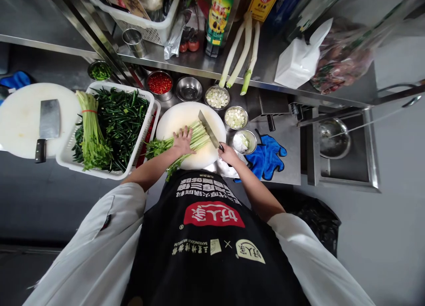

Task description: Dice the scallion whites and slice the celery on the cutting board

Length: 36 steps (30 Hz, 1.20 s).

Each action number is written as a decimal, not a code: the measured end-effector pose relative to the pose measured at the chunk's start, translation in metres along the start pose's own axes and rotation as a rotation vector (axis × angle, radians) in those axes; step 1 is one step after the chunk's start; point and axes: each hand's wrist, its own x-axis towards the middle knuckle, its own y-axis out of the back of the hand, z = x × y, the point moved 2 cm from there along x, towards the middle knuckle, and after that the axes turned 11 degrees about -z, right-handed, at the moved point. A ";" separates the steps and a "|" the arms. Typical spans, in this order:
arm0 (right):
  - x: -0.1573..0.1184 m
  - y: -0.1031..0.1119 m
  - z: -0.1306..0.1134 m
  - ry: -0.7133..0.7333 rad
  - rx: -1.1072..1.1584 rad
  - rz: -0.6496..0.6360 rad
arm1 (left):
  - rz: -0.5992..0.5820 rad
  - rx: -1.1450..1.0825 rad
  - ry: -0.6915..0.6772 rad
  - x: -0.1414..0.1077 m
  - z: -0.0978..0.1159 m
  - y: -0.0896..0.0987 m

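A loose bunch of celery lies across the round white cutting board, its leafy ends pointing left and down over the edge. My left hand rests flat on the stalks with its fingers spread. In my right hand is the handle of a kitchen knife. The blade slants up and left at the cut ends of the stalks; whether it touches them I cannot tell.
Left are a basket of green chilies with banded celery, and a second board bearing a cleaver. Bowls of red chilies and chopped white pieces ring the board. Blue gloves lie right. A shelf overhangs the back.
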 end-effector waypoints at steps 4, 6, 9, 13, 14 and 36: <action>0.012 0.001 -0.008 -0.057 -0.062 0.014 | 0.033 -0.017 -0.020 0.001 -0.004 -0.004; 0.017 0.002 -0.011 -0.087 -0.095 0.017 | 0.052 -0.018 -0.028 0.003 -0.003 -0.004; 0.018 0.005 -0.013 -0.110 -0.145 0.007 | 0.061 -0.021 -0.026 0.004 -0.002 -0.004; 0.006 0.014 -0.016 -0.116 -0.186 0.052 | 0.068 -0.048 -0.009 0.003 -0.002 -0.005; 0.001 0.016 -0.019 -0.106 -0.184 0.072 | 0.069 -0.053 -0.007 0.003 -0.002 -0.005; -0.026 0.024 -0.072 -0.142 -0.201 -0.159 | 0.068 -0.022 -0.012 0.009 0.001 -0.006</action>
